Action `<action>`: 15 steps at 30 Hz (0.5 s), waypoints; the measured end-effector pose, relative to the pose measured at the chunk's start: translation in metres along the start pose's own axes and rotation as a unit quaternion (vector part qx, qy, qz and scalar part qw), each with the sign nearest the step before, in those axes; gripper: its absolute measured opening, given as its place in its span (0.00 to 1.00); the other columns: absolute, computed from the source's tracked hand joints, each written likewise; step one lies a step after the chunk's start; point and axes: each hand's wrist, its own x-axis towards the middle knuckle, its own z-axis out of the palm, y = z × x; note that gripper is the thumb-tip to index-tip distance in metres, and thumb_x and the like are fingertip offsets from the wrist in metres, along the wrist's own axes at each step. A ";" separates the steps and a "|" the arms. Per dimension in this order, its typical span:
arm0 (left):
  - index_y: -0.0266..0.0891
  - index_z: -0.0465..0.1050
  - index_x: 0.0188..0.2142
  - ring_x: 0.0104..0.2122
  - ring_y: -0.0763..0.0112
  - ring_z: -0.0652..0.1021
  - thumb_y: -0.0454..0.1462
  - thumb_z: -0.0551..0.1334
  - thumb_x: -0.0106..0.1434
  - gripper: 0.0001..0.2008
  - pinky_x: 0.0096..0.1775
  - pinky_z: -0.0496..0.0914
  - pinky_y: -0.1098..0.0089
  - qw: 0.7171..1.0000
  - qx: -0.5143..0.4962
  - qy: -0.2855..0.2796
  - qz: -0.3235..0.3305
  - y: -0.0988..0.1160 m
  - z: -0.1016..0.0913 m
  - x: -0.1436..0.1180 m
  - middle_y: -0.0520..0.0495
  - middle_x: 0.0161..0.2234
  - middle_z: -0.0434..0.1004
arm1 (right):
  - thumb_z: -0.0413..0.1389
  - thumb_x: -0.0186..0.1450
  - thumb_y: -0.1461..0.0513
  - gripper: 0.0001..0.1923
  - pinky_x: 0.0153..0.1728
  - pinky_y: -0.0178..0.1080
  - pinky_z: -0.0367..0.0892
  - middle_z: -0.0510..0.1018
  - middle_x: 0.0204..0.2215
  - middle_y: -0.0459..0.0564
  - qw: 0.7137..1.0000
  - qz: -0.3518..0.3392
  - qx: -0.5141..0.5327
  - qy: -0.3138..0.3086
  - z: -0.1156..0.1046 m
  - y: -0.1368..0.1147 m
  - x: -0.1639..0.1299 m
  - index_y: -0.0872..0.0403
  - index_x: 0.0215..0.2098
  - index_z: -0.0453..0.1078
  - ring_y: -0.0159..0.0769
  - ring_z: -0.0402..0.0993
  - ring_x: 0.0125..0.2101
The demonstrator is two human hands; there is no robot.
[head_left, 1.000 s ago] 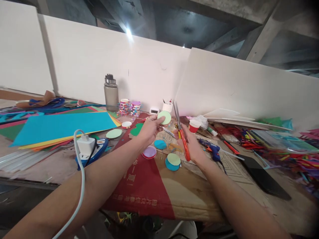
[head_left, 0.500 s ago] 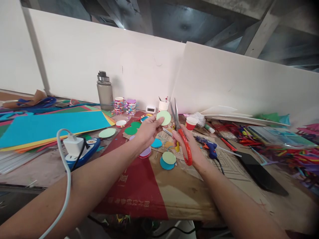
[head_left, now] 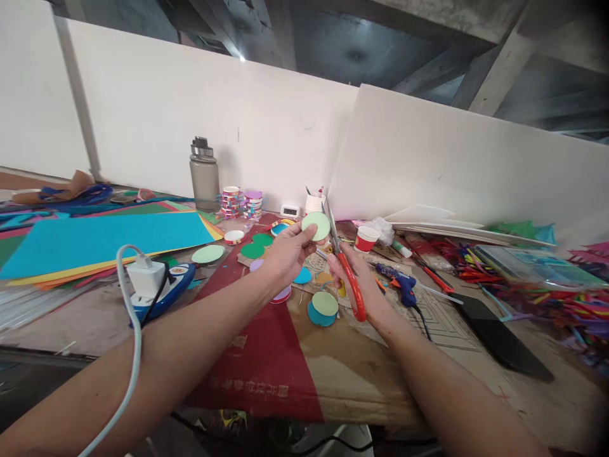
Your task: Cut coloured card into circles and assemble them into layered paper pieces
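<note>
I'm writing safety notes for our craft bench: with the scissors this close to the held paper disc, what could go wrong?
1. The scissors in the right hand have their blades right beside the left hand fingertips pinching the pale green disc; a slip might nick a finger.
2. The white cable drapes over the left forearm and could tug the charger.

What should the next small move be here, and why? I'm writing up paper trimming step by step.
Probably turn the light green paper circle a little in the left hand so its right edge feeds between the blades. The right hand holds the red-handled scissors with their tips right at that edge, and the circle is pinched only at its lower left, leaving the right side free to cut.
</note>
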 end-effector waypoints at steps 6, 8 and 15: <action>0.33 0.78 0.35 0.27 0.77 0.75 0.37 0.75 0.48 0.16 0.32 0.68 0.74 1.000 0.013 0.003 0.018 0.000 -0.001 0.001 0.48 0.31 0.79 | 0.56 0.64 0.45 0.18 0.26 0.37 0.61 0.63 0.25 0.42 1.000 0.027 0.007 -0.010 0.000 0.000 -0.001 0.49 0.37 0.60 0.32 0.61 0.25; 0.34 0.78 0.35 0.27 0.77 0.75 0.39 0.75 0.46 0.17 0.32 0.68 0.74 0.999 0.020 0.005 0.025 0.000 -0.001 0.002 0.48 0.30 0.79 | 0.55 0.63 0.44 0.19 0.26 0.37 0.61 0.63 0.25 0.42 1.000 0.024 0.008 -0.007 0.000 0.001 -0.001 0.49 0.36 0.60 0.33 0.61 0.25; 0.35 0.79 0.34 0.26 0.77 0.74 0.42 0.77 0.42 0.20 0.30 0.67 0.74 0.999 0.029 0.002 0.035 -0.001 0.000 0.001 0.49 0.29 0.79 | 0.55 0.61 0.41 0.22 0.22 0.37 0.59 0.65 0.24 0.42 0.999 0.031 0.029 -0.009 0.002 -0.002 0.000 0.49 0.35 0.59 0.32 0.61 0.22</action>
